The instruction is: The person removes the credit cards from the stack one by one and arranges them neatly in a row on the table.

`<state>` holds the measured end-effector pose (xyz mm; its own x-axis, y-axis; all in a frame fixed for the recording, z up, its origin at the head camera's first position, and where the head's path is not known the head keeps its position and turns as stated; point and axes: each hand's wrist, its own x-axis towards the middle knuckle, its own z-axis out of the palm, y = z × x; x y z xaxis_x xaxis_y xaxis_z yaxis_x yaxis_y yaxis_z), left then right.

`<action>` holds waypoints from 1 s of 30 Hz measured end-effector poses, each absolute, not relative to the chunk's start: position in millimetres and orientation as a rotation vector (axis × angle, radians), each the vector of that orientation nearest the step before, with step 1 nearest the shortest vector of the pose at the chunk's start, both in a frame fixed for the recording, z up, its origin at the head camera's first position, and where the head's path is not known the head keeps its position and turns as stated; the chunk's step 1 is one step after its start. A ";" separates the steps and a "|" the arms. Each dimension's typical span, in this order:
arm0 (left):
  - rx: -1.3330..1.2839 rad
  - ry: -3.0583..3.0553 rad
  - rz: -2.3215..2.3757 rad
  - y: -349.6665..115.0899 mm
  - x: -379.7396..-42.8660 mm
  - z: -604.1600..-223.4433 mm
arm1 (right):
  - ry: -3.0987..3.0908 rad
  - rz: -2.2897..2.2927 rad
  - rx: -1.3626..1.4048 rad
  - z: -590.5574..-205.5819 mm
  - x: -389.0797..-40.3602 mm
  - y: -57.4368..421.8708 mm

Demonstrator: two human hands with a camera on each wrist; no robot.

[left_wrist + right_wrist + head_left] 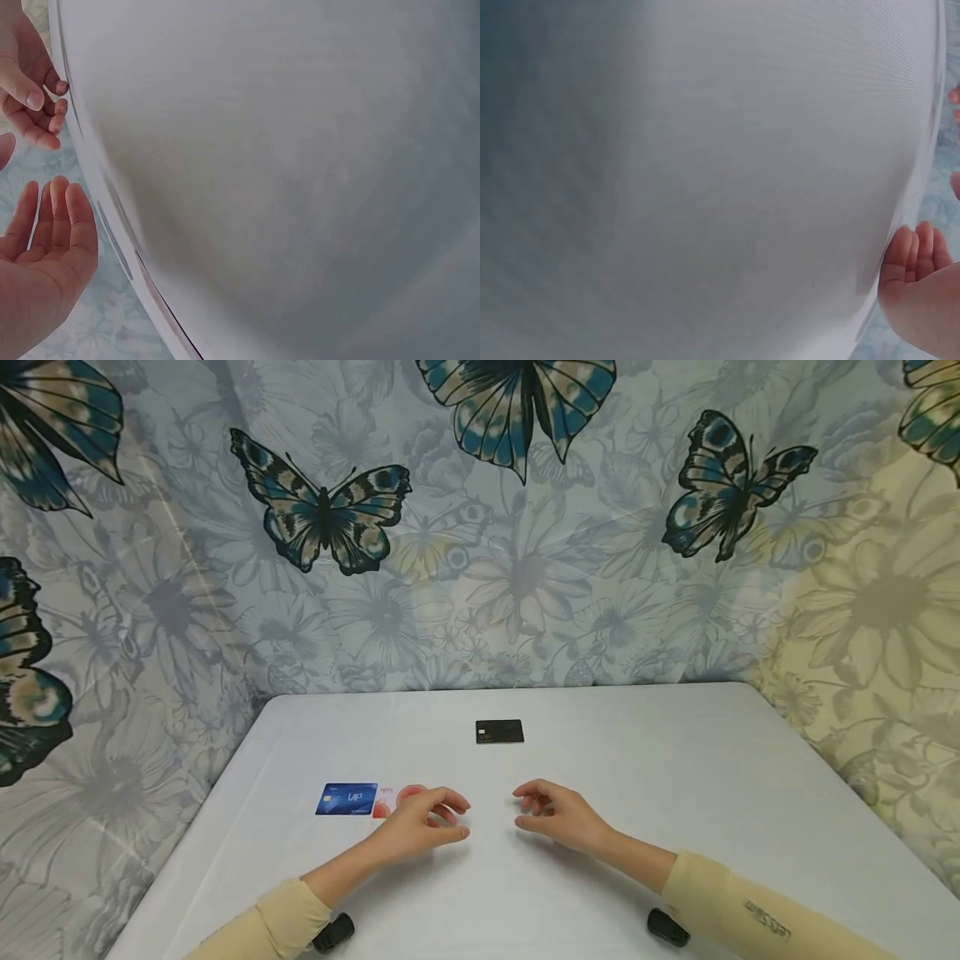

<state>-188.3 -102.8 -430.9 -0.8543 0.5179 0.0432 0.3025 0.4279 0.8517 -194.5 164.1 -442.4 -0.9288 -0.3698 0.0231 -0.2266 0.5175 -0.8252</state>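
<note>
The left hand (423, 818) and right hand (566, 817) face each other above the white bench (675, 752), empty, fingers relaxed, thumbs apart; a black card (510, 732) lies at twelve o'clock from the gap between them; a blue card (346, 799) lies at nine o'clock from the left hand, beside a red-and-white card (387, 797) partly hidden by that hand.

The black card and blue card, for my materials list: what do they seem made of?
The black card: probably plastic, dark and smooth-looking; it lies flat, with a pale chip-like patch. The blue card: likely smooth printed plastic, gloss unclear; crisp edges and a similar patch. Coated paper remains possible.
</note>
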 end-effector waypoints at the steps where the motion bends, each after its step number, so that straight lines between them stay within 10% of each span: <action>1: 0.719 2.456 1.391 -101.9 -187.8 -430.7 | 2.597 -1.383 -0.509 -442.0 -193.8 165.0; 30: 0.713 2.475 1.326 -89.1 -199.1 -426.8 | 2.573 -1.407 -0.605 -445.1 -207.5 177.4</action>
<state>-199.1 -89.1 -426.8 -0.8508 0.5252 0.0152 0.3035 0.4676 0.8302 -207.5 177.4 -445.1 -0.9079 -0.4145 0.0622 -0.2760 0.4797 -0.8329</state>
